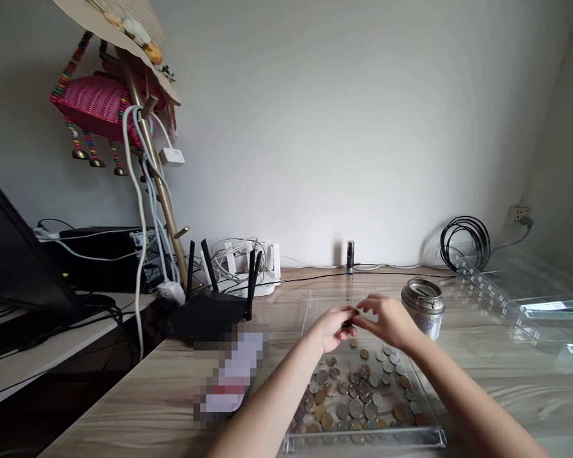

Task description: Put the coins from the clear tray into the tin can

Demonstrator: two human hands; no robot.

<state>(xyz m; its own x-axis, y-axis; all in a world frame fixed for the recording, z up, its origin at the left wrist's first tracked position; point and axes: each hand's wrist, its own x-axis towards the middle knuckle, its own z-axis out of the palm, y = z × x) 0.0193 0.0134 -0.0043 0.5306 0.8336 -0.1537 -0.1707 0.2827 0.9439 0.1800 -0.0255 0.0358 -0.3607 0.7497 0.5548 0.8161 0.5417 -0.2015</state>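
Observation:
Above the far part of a clear plastic tray (363, 439), my two hands meet. My left hand (337, 326) is closed round a few dark, round coins (351, 320). Thumb and fingertips of my right hand (386, 318) pinch at the same coins from the right. Below my hands, many loose coins (356, 388), silver, copper and brass coloured, lie spread over the tray. Just right of my right hand stands a metal can (423, 305) with a slotted lid and a wire handle.
Further right sit clear plastic pieces (530, 305) and a coiled black cable (465, 245). A black router (205, 315), a white router (253, 283) and a blurred-out flat object (233, 375) are at left. A small dark bottle (350, 256) stands by the wall.

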